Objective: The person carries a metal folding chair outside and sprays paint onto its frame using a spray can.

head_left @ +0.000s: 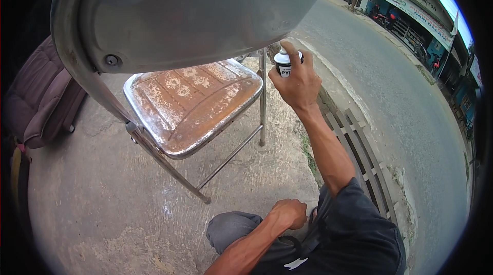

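Note:
My right hand (300,82) grips a white-and-black spray can (282,63) upright, its index finger bent over the nozzle. The can is close to the lower right edge of a grey metal backrest (195,13), which belongs to a folding chair. Peeling patches and brown rust cover the chair's seat (192,108); its tubular frame (174,169) stands on the concrete. Down by my knee, my left hand (290,213) is closed in a fist. Its fingers curl away from view, so anything inside them is hidden.
A brown padded office chair (46,92) is at the left. On the right, a slatted drain grate (362,154) runs beside the concrete floor (118,198), with a paved road (411,136) past it. Shopfronts (411,13) line the road's far side.

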Demonstrator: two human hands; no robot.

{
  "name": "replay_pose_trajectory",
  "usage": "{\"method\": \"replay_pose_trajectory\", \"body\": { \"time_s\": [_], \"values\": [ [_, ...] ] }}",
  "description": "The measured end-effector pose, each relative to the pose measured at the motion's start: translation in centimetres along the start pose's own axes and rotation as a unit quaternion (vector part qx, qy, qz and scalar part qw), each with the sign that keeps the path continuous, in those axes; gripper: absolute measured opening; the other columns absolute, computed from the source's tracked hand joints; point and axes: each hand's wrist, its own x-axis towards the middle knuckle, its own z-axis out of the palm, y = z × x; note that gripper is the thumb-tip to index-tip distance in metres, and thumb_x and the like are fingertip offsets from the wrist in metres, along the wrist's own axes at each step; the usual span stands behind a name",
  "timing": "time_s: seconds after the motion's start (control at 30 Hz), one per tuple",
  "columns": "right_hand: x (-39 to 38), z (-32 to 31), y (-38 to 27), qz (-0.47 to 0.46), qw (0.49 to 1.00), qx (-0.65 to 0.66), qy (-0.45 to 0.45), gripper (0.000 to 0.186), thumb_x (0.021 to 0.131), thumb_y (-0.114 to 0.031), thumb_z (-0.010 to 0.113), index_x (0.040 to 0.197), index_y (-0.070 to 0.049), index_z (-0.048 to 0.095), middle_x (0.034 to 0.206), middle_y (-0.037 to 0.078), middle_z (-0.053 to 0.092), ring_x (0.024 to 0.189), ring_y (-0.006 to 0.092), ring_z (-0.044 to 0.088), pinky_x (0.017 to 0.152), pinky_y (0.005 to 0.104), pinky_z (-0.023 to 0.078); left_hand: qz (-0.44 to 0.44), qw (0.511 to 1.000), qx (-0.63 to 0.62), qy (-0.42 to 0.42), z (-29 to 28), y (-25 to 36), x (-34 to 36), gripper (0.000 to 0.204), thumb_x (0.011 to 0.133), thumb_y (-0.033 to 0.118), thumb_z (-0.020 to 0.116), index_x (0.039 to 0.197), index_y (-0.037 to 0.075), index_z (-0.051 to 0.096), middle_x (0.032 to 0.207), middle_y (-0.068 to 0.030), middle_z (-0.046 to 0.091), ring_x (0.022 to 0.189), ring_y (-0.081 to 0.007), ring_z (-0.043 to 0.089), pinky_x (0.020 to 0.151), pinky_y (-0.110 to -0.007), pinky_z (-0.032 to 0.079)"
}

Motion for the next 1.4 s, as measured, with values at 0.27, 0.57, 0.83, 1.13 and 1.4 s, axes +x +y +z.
{"method": "replay_pose_trajectory", "body": {
  "time_s": [0.27, 0.57, 0.83, 1.13, 1.4],
  "values": [
    [-4.5, 0.2, -0.9, 0.025, 0.997, 0.054, -0.04, 0.068, 0.079, -0.024, 0.079, 0.142, -0.03, 0.054, 0.11, 0.011, 0.06, 0.084, 0.0296, 0.071, 0.066, 0.044, 0.062, -0.002, 1.0, -0.009, -0.002, -0.2, 0.1, -0.8, 0.045, 0.099, 0.037, 0.061, 0.126, 0.001, 0.066, 0.12, -0.0257, 0.07, 0.116, -0.0423, 0.066, 0.097, -0.051, 0.053],
    [-3.4, 0.0, 0.0, 0.057, 0.987, 0.017, -0.152, 0.066, 0.077, -0.028, 0.079, 0.14, -0.027, 0.057, 0.109, 0.013, 0.063, 0.089, 0.0334, 0.072, 0.071, 0.0462, 0.06, -0.004, 1.0, -0.01, 0.012, -0.6, 0.2, -0.6, 0.045, 0.099, 0.037, 0.061, 0.125, 0.001, 0.066, 0.117, -0.0261, 0.07, 0.114, -0.0422, 0.067, 0.095, -0.051, 0.054],
    [-3.6, -0.4, -0.1, 0.055, 0.995, 0.068, -0.056, 0.063, 0.081, -0.034, 0.08, 0.138, -0.029, 0.055, 0.106, 0.016, 0.059, 0.074, 0.0354, 0.071, 0.06, 0.0492, 0.058, 0.011, 1.0, -0.018, -0.008, -0.9, 0.9, 0.2, 0.044, 0.098, 0.037, 0.063, 0.12, -0.001, 0.068, 0.112, -0.0259, 0.072, 0.109, -0.0434, 0.068, 0.094, -0.051, 0.054],
    [-8.6, 0.0, 1.3, 0.084, 0.977, 0.047, -0.192, 0.065, 0.078, -0.031, 0.077, 0.139, -0.029, 0.056, 0.106, 0.014, 0.061, 0.08, 0.0325, 0.07, 0.066, 0.0471, 0.059, 0.012, 1.0, -0.015, 0.019, -0.7, 0.2, 0.7, 0.044, 0.098, 0.037, 0.062, 0.121, 0.0, 0.068, 0.113, -0.0262, 0.071, 0.111, -0.0438, 0.068, 0.093, -0.052, 0.054],
    [-2.7, 0.4, 0.3, 0.092, 0.969, 0.017, -0.23, 0.064, 0.077, -0.031, 0.078, 0.137, -0.026, 0.058, 0.104, 0.014, 0.062, 0.09, 0.0328, 0.071, 0.076, 0.0475, 0.059, 0.017, 1.0, -0.018, -0.001, -1.3, 0.5, 0.4, 0.044, 0.097, 0.037, 0.062, 0.12, 0.0, 0.068, 0.114, -0.0269, 0.071, 0.111, -0.0441, 0.068, 0.093, -0.053, 0.054]
  ]
}}
